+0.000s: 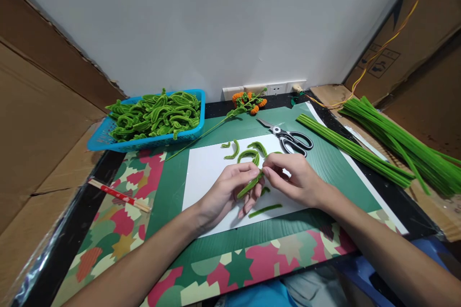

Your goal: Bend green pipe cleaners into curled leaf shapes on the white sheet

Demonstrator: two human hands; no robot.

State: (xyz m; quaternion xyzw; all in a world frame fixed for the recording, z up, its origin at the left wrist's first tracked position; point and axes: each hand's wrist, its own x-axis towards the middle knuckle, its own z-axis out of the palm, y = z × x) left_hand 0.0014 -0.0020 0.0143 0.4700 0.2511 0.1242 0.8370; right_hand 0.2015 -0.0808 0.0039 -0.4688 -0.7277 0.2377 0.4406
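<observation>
My left hand (230, 184) pinches a short, folded-looking piece of green pipe cleaner (249, 186) between thumb and forefinger, its other fingers curled beneath. My right hand (298, 180) has its fingertips closed at the upper end of the same piece, over the white paper (201, 187). Part of that end is hidden by the fingers. On the paper, beyond my hands, lie several curved green pieces, among them a hooked one (234, 149) and an arched one (248, 154). A straight green strip (265, 211) lies nearer to me.
Black-handled scissors (284, 135) lie partly open beyond my right hand. Long green pipe cleaners (355, 151) lie right, with a larger bundle (399, 144) farther out. A blue basket (202, 115) of green pieces stands left, near an orange-flowered stem (230, 114) and wrapped chopsticks (119, 195).
</observation>
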